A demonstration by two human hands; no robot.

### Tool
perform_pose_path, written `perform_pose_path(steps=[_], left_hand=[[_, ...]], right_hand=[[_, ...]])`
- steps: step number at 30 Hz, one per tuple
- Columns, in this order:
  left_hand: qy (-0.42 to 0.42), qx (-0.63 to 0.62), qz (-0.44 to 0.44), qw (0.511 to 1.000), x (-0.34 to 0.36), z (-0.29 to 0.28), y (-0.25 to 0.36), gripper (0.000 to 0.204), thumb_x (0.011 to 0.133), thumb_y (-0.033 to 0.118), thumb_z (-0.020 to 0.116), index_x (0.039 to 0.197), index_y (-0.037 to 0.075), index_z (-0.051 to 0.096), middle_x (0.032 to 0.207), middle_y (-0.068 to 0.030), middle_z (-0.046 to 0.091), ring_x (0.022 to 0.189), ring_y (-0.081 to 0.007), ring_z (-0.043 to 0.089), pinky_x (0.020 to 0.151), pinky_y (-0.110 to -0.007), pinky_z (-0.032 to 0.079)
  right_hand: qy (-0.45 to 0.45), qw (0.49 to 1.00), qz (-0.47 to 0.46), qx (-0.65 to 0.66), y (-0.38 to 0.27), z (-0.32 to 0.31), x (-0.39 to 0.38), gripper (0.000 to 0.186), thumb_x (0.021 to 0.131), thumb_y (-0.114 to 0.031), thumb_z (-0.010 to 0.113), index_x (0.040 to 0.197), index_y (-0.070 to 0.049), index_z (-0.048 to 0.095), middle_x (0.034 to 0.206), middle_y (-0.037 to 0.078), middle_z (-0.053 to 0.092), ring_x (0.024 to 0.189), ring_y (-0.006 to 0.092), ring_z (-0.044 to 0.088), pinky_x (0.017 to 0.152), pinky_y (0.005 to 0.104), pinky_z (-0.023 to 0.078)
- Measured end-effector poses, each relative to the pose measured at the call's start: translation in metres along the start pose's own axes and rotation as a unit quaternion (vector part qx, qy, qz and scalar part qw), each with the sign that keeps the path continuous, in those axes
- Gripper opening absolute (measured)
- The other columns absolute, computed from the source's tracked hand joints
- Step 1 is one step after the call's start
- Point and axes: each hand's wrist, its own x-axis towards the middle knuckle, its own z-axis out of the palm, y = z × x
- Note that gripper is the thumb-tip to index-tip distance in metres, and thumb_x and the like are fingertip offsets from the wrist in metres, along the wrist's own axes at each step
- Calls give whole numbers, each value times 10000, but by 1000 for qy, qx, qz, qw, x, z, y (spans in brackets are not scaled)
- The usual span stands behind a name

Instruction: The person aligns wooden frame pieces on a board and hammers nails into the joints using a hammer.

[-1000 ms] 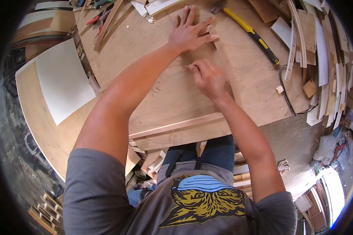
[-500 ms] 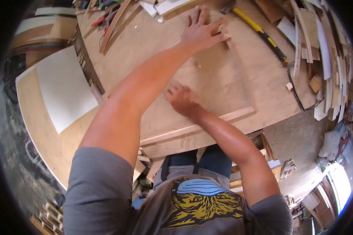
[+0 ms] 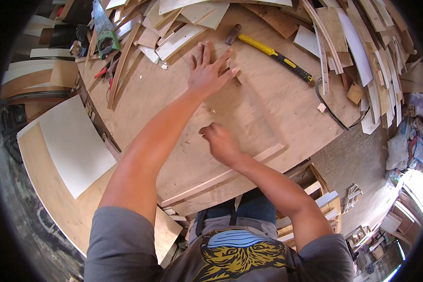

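My left hand (image 3: 209, 70) lies with spread fingers at the far part of a plywood-topped work surface (image 3: 141, 127). Its thumb is by the far end of a thin wooden strip (image 3: 261, 105) that runs toward me. Nearer me, my right hand (image 3: 222, 144) is closed just above the wood, thumb and fingertips pressed together. A tiny pale spot shows at its fingertips, too small to name. Several small dark slivers (image 3: 184, 151) are scattered left of it. Another wooden strip (image 3: 211, 182) runs along the near side, under my right forearm.
Beyond my hands lies a hammer (image 3: 272, 52) with a yellow and black handle. Offcuts (image 3: 185, 40) pile up along the far side, more curved strips (image 3: 362, 42) at the right. A green-handled saw (image 3: 108, 43) is far left. A white panel (image 3: 77, 145) stands left.
The view has shifted, showing more of the far side. My right hand, blurred with fingers partly apart before, is now closed. My left hand stays spread at the same corner.
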Motion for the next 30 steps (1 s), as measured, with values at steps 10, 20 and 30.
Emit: perform_pose_path(steps=[10, 20, 30], left_hand=[[-8, 3, -8, 1000, -1, -2, -2, 672, 1027, 692, 454, 1635, 408, 420, 1780, -217, 84, 1647, -420, 2, 1279, -643, 42], [-14, 41, -7, 999, 2, -5, 3, 640, 1026, 668, 468, 1616, 421, 451, 1775, -222, 108, 1641, -444, 45, 1264, -675, 100], [-18, 64, -6, 998, 1, -3, -1, 643, 1008, 649, 495, 1612, 431, 459, 1773, -225, 118, 1641, -442, 53, 1263, -672, 106]], right_hand=[[201, 931, 223, 208, 56, -133, 91, 118, 946, -40, 673, 1045, 8, 714, 889, 191, 746, 786, 360, 737, 719, 397, 573], [219, 905, 274, 243, 94, -109, 158, 150, 929, -143, 742, 977, -1, 744, 913, 219, 762, 848, 366, 757, 758, 436, 578], [164, 959, 224, 57, 90, -109, 152, 105, 947, -138, 699, 942, -38, 729, 963, 187, 714, 898, 420, 700, 791, 508, 564]])
